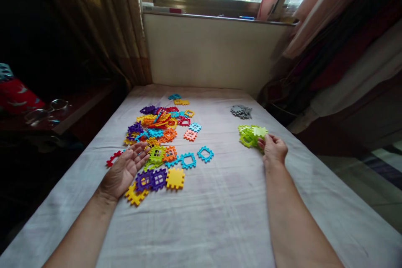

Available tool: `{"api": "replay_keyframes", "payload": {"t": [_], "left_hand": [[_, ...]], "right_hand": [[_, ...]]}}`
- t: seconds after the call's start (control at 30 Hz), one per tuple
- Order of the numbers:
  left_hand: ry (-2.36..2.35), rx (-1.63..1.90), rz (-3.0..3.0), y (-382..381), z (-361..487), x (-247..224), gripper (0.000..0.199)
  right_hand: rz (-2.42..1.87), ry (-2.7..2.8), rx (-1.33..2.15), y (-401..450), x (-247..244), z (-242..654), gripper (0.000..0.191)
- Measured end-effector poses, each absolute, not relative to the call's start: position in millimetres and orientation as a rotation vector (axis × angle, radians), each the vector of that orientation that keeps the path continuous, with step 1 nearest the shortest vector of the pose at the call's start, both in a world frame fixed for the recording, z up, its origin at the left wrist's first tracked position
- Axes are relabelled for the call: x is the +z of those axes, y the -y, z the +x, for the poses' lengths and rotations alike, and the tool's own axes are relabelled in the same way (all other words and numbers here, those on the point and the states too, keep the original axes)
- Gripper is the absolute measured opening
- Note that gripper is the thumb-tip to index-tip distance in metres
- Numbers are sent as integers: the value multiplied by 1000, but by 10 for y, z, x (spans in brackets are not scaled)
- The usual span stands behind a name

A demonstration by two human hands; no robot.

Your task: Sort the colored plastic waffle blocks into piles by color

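Observation:
My right hand (274, 149) pinches a light green square building tile (260, 131) over a small pile of lime green tiles (247, 139). Palm up and fingers stretched out, my left hand (127, 168) rests at the near left of a mixed heap of coloured toothed tiles (160, 123). It holds nothing. Close to its fingers lie a lime green window tile (156, 154), two purple window tiles (151, 180) and a solid yellow tile (175, 179). Blue frame tiles (188, 160) lie to the right of these.
A grey pile of tiles (241, 111) sits beyond the green one. White cloth (213, 226) covers the surface, which meets a low wall (213, 50) under a window. Glasses (47, 109) lie on a dark side table at left. Clothes (345, 50) hang on the right.

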State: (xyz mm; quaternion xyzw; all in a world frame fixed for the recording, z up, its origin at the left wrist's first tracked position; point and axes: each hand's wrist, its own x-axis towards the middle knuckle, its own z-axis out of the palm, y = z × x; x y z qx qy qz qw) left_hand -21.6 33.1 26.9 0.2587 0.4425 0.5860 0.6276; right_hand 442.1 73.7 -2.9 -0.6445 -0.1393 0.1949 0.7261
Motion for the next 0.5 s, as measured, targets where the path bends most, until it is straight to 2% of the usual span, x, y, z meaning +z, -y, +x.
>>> {"api": "replay_keyframes", "payload": {"t": [0.13,0.3,0.5], "left_hand": [[-1024,1333,594,-346,-224,257,26],[-1030,1329,613,-326,-199,286,28],[-1017,1299,646,-288,-162,322,27]], "right_hand": [[-1427,284,370,-759,-85,4407,23],[-1537,446,187,-747,-36,4330,28],[-1580,1168,198,-663,122,3507,27]]}}
